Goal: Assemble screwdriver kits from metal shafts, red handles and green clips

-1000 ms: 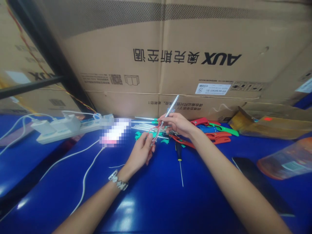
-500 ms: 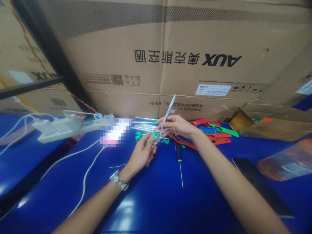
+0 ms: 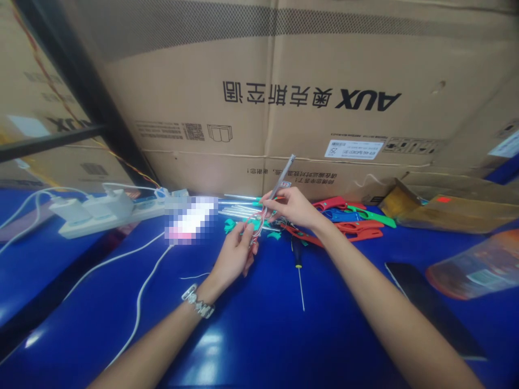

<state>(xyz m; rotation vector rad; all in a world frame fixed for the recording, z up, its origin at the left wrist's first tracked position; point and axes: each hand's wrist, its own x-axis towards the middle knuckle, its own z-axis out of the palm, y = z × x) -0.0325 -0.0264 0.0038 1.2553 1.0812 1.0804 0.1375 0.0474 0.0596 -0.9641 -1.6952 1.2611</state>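
My right hand [image 3: 292, 208] pinches a thin metal rod [image 3: 283, 175] that tilts up and to the right toward the cardboard box. My left hand [image 3: 234, 255], a metal watch [image 3: 197, 302] on its wrist, is closed on a small bundle of red and white wires [image 3: 255, 226] that runs up to the rod's lower end. Just behind the hands lie several metal rods with green caps [image 3: 241, 207] on the blue table [image 3: 259, 335].
A large AUX cardboard box [image 3: 284, 92] walls off the back. A screwdriver [image 3: 299, 270] lies right of my left hand. Red, green and blue plastic tools [image 3: 357, 221] sit right. A power strip [image 3: 97, 213] with chargers and white cables is left; a dark phone [image 3: 430, 308] is right.
Both hands stay almost in place; the rod's tilt shifted slightly and my left hand edged up toward the wires.
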